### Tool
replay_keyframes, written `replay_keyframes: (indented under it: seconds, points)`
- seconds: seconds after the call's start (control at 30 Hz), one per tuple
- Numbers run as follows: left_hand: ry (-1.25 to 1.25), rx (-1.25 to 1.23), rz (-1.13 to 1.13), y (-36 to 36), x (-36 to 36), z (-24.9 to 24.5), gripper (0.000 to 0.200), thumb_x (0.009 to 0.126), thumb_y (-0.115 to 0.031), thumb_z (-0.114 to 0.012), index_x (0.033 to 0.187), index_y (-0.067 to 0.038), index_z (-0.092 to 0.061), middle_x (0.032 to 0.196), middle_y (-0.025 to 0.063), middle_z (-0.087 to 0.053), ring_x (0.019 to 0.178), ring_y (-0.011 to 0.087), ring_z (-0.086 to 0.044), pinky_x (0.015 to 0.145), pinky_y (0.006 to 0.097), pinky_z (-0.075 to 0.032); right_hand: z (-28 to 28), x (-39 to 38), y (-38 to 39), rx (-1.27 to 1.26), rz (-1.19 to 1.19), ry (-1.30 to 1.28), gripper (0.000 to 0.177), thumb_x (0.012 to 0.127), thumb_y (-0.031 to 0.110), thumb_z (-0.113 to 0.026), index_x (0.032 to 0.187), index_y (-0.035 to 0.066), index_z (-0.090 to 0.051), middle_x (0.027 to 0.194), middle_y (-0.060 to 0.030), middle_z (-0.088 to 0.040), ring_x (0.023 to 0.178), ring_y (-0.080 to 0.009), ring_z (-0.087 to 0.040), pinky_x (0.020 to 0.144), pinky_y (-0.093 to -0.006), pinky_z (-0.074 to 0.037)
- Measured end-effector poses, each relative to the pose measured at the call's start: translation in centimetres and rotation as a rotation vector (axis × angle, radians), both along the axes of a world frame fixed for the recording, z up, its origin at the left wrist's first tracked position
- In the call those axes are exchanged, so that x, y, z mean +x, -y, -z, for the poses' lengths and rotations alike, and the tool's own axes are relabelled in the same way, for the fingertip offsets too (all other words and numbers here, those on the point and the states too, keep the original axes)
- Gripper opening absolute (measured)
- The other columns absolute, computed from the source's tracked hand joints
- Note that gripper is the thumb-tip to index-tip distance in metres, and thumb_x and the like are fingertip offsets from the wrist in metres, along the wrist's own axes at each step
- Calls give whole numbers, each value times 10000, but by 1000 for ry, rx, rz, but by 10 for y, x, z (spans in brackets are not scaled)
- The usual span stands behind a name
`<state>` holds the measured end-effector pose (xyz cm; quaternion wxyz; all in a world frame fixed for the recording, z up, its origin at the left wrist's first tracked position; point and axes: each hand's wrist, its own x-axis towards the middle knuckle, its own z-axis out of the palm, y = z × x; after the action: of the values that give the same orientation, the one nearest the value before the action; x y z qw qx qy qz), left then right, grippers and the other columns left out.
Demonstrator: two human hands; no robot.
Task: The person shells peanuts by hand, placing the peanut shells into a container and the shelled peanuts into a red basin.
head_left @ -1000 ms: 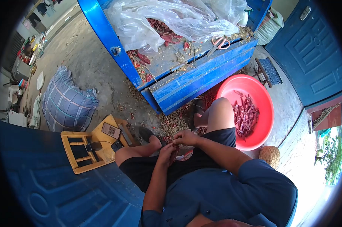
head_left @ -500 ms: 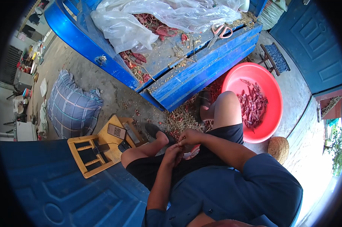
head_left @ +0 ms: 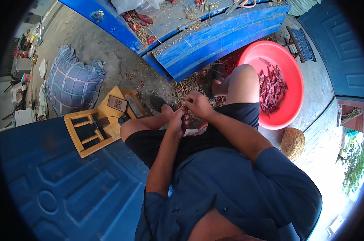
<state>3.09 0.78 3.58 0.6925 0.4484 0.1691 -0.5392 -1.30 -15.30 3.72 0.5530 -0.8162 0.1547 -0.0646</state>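
My left hand [head_left: 176, 122] is closed around a dark red dried chili pepper [head_left: 184, 123], over my lap between my knees. My right hand [head_left: 199, 106] meets it at the pepper's upper end, thumb and fingers pinched there; the fingers partly hide that end. To the right of my knee stands a red plastic basin [head_left: 295, 105] with a heap of dried chilies [head_left: 273, 89] inside. Plant stems and bits of chili litter [head_left: 186, 93] cover the floor beyond my hands.
A blue metal truck bed side [head_left: 226, 46] stands ahead, with scissors [head_left: 241, 4] and plastic sheeting on it. At left are a wooden chair [head_left: 105, 105] bearing a phone [head_left: 117, 103] and a stuffed plaid sack [head_left: 74, 82]. A woven straw object [head_left: 293, 143] lies right, below the basin.
The view has tilted down, so surroundings sit higher in the frame. My right hand has shifted its grip near the pepper's end, and the pepper in my left hand shows more clearly.
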Motion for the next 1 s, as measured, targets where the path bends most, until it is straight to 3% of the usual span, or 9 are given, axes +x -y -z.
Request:
replay_keyframes:
  seconds: [0.13,0.4,0.47,0.5,0.53,0.63,0.67,0.73,1.0]
  points:
    - [37,-125,2,-12,-12,-2,79,955,-175,-478,981,-127,-535,710,-9,-466,529,104,-426,464,243,-342,-30,-3,20,-183,-282,212,145,834,147,-704,801,24,-635,825,-147,-591,812,-340,-621,682,-434,-491]
    - [111,-121,-63,-37,-21,-7,228,941,-153,-514,1132,-51,-584,607,-35,-435,427,80,-392,399,238,-317,-47,19,74,-417,-918,75,88,841,119,-671,864,35,-657,923,-132,-598,801,-358,-637,706,-467,-499]
    - [131,-95,-133,-58,-12,-4,244,936,-146,-513,1151,-54,-584,601,-44,-433,426,75,-393,395,238,-319,-39,28,95,-361,-949,2,165,814,117,-694,967,65,-725,1112,-129,-644,885,-345,-667,754,-455,-516]
    - [146,-91,-155,-60,-7,-7,242,932,-142,-517,1148,-54,-583,601,-46,-433,426,73,-391,393,238,-320,-56,31,96,-225,-881,-202,359,798,115,-717,1155,75,-706,1192,-142,-666,944,-343,-676,800,-435,-529]
    - [156,-81,-175,-62,-7,-9,239,928,-137,-520,1145,-55,-581,601,-49,-434,426,71,-389,391,238,-321,-51,26,92,-229,-887,-206,359,798,115,-717,1155,75,-706,1192,-142,-666,944,-343,-676,800,-435,-529]
    - [125,-93,-156,-49,-17,-7,204,924,-135,-536,1110,-59,-572,615,-42,-440,441,71,-395,401,234,-315,-21,13,69,-604,-534,259,565,825,123,-731,1363,61,-570,1096,-141,-711,1024,-273,-677,906,-352,-523]
    - [120,-94,-139,-43,-17,-5,207,924,-135,-536,1113,-59,-571,621,-39,-441,447,70,-395,406,233,-313,-18,9,61,-613,-531,262,565,825,123,-731,1363,61,-570,1096,-141,-711,1024,-273,-677,906,-352,-523]
    - [109,-93,-135,-41,-19,0,180,925,-138,-543,1083,-60,-577,632,-33,-444,458,66,-391,414,235,-312,-26,-4,27,235,-380,-354,523,857,155,-744,1341,40,-582,1057,-121,-725,955,-196,-699,839,-318,-537]
    - [127,-57,-88,-24,-19,0,93,948,-153,-576,990,-71,-588,650,-31,-470,502,66,-416,456,226,-326,-31,-12,13,57,-228,-97,148,889,108,-717,981,-8,-699,888,-81,-712,836,-122,-668,767,-290,-533]
